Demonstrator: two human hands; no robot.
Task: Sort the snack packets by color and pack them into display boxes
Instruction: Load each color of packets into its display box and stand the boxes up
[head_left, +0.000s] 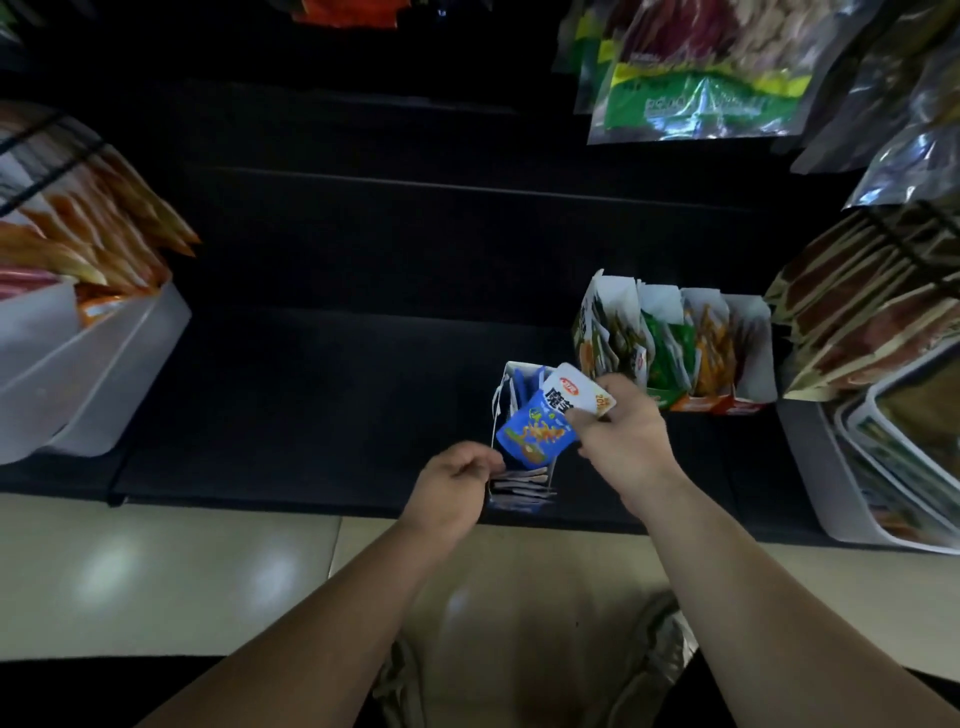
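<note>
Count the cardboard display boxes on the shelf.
5: white cardboard box of blue packets at the shelf's front; four in a row behind: olive box, green box, orange box, rightmost box. Others may be hidden.

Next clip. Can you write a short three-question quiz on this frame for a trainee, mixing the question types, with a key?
1. True or false: the right hand holds a blue packet over a display box that already has blue packets in it.
2. Where is the left hand? A) at that box's near left corner; B) also gripping the blue packet; C) out of view.
3. Short answer: in the row of boxes behind, what colour are the packets just right of the green packets?

Key: 1 true; 2 A; 3 orange.
</note>
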